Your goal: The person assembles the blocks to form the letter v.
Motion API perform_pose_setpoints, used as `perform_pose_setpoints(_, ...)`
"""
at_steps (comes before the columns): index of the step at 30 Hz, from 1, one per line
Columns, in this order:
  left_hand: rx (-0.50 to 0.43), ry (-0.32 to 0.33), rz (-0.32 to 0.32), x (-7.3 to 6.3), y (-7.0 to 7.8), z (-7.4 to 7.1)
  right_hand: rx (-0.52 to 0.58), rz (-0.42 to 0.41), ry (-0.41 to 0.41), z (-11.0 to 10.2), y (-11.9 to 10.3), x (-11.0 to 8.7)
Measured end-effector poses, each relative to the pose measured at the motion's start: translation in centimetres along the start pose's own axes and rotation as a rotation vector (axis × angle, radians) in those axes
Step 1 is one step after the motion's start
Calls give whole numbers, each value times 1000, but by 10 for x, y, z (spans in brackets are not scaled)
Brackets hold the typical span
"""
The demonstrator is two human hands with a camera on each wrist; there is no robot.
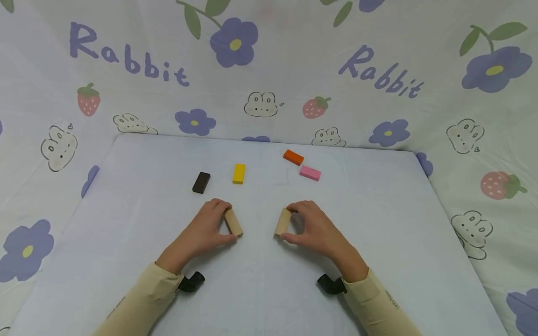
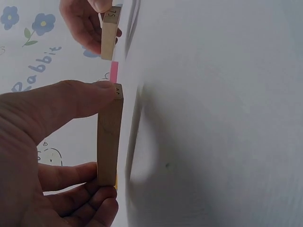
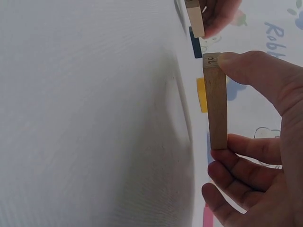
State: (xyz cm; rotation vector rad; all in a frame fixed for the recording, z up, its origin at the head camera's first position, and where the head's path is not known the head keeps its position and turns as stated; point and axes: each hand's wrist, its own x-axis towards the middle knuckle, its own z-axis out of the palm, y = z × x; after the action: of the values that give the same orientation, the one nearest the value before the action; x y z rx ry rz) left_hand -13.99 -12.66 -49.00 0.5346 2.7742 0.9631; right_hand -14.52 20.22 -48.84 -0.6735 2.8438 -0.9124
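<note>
The left hand point(image 1: 206, 228) pinches 1 pale rectangular wooden block point(image 1: 233, 222), the right hand point(image 1: 318, 229) a matching wooden block point(image 1: 283, 221), apart over the white counter point(image 1: 260, 289) in the head view. Left wrist view: block gripped by its 2 ends. Right wrist view: likewise.

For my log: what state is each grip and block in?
Left grip: holding block
Right grip: holding block
Left wooden block: held by ends
Right wooden block: held by ends
Dark block: lying flat
Yellow block: lying flat
Orange block: lying flat
Pink block: lying flat
</note>
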Motion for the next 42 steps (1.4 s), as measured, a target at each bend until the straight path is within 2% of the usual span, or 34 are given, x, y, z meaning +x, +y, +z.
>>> perform_pose_setpoints(22, 34, -33, 22, 6, 15, 10, -12, 0, -19, 9, -11, 4)
perform_pose_setpoints(34, 37, -28, 67, 9, 17, 13, -28, -1, -38, 14, -15, 7)
perform_pose_setpoints(42, 50, -31, 64, 12, 19, 13, -43, -20, -41, 17, -16, 10)
